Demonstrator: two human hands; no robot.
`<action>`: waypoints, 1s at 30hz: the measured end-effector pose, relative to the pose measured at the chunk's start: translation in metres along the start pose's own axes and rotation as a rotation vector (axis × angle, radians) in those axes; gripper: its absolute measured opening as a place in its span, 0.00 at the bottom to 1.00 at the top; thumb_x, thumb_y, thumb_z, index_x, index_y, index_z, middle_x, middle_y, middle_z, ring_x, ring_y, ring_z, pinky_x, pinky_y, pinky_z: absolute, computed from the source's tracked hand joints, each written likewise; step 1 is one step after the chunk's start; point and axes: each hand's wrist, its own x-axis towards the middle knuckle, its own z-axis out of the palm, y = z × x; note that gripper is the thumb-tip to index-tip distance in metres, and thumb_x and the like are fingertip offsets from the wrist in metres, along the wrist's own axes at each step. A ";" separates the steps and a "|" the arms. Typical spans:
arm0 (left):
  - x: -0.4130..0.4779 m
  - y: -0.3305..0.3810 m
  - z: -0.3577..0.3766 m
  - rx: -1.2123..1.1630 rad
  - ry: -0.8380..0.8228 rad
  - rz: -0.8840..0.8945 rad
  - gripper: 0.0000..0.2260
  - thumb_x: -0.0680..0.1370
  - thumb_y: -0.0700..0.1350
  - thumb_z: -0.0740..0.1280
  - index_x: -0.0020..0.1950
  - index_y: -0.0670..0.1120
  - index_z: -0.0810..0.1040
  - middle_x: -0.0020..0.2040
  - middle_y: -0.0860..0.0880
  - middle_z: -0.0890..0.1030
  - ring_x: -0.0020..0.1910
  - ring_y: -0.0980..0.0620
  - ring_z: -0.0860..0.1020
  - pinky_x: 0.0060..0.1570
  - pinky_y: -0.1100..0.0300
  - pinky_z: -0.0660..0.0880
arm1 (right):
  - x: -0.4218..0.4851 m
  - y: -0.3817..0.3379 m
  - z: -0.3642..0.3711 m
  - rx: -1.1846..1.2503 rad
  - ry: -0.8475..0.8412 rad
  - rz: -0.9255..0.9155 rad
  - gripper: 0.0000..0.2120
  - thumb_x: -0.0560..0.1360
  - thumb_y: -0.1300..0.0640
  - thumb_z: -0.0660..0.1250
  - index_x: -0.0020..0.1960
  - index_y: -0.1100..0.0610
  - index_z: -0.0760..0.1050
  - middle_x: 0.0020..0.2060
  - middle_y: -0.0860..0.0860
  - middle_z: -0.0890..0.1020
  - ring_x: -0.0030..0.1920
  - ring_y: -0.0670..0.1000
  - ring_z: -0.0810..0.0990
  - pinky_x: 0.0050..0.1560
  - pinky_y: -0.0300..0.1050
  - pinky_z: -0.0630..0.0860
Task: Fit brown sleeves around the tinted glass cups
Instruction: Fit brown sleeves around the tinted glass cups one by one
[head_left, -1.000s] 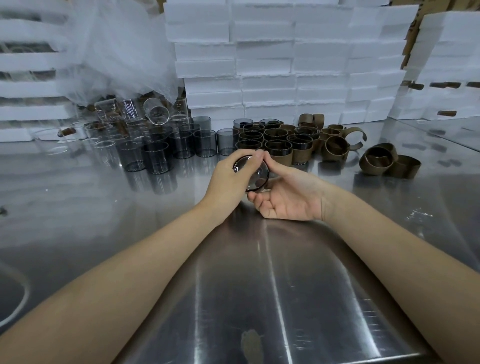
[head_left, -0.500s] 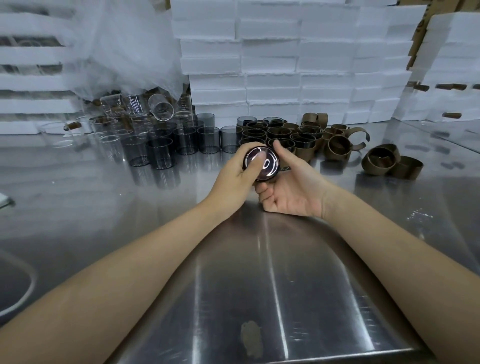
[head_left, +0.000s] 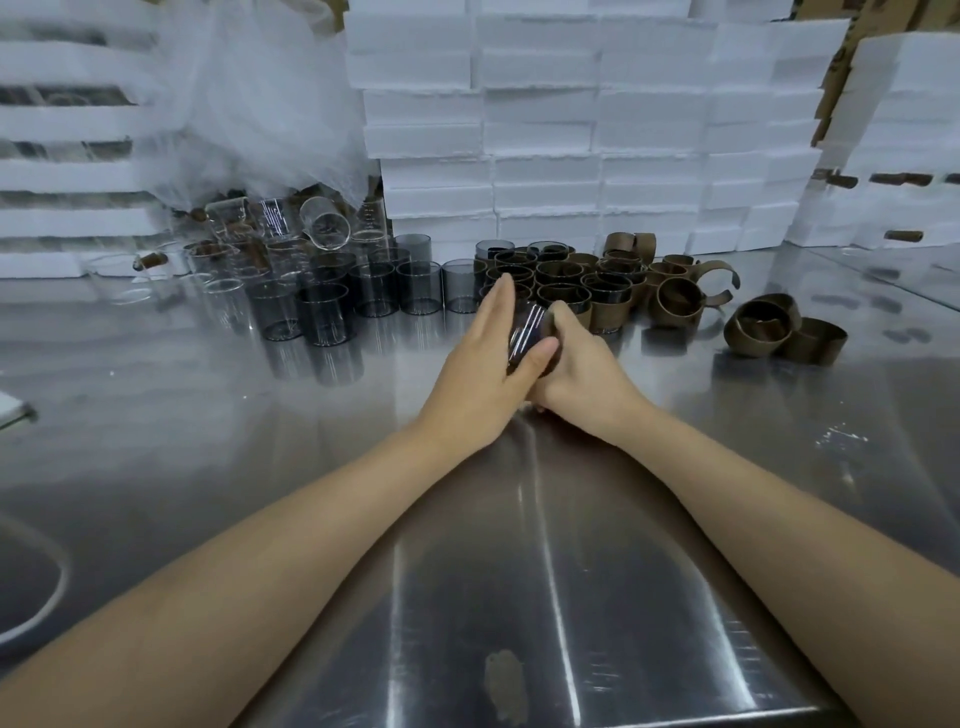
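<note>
A tinted glass cup (head_left: 527, 330) lies on its side between both hands above the steel table (head_left: 311, 467). My left hand (head_left: 483, 364) holds it with straight fingers along its far side and the thumb pressed on its near side. My right hand (head_left: 587, 369) curls round the cup from the right, and whether a sleeve is on it is hidden by the fingers. Behind the hands stand several cups wearing brown sleeves (head_left: 566, 291). Bare tinted cups (head_left: 322, 312) stand to the left. Loose brown sleeves (head_left: 758, 325) lie to the right.
Clear glasses (head_left: 324, 223) are piled at the back left under a white plastic bag (head_left: 249, 104). Stacks of white foam boxes (head_left: 545, 130) wall off the back and right. A curved white rim (head_left: 52, 587) shows at the lower left edge.
The cup has turned from facing me base-on to lying sideways between the hands. My left fingers have straightened over it, and both hands have moved slightly away from me.
</note>
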 end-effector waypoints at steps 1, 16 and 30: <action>0.002 -0.001 -0.002 -0.057 0.002 -0.072 0.38 0.79 0.55 0.66 0.81 0.47 0.46 0.79 0.51 0.60 0.74 0.56 0.62 0.67 0.67 0.60 | -0.001 0.000 0.000 -0.028 -0.016 -0.044 0.22 0.67 0.62 0.73 0.42 0.45 0.61 0.33 0.33 0.77 0.32 0.35 0.75 0.34 0.28 0.68; 0.006 -0.006 -0.006 -1.135 -0.343 -0.373 0.27 0.73 0.46 0.68 0.70 0.42 0.67 0.55 0.44 0.80 0.52 0.50 0.80 0.56 0.56 0.77 | 0.000 -0.005 0.001 0.368 -0.090 0.066 0.35 0.65 0.83 0.62 0.64 0.56 0.60 0.49 0.51 0.74 0.47 0.43 0.78 0.48 0.44 0.77; 0.006 -0.004 0.001 -1.135 -0.203 -0.364 0.20 0.76 0.49 0.66 0.66 0.43 0.74 0.58 0.45 0.82 0.56 0.51 0.80 0.62 0.55 0.77 | 0.004 -0.010 -0.001 -0.256 0.261 0.008 0.17 0.67 0.70 0.61 0.50 0.53 0.72 0.44 0.51 0.79 0.45 0.54 0.77 0.47 0.55 0.76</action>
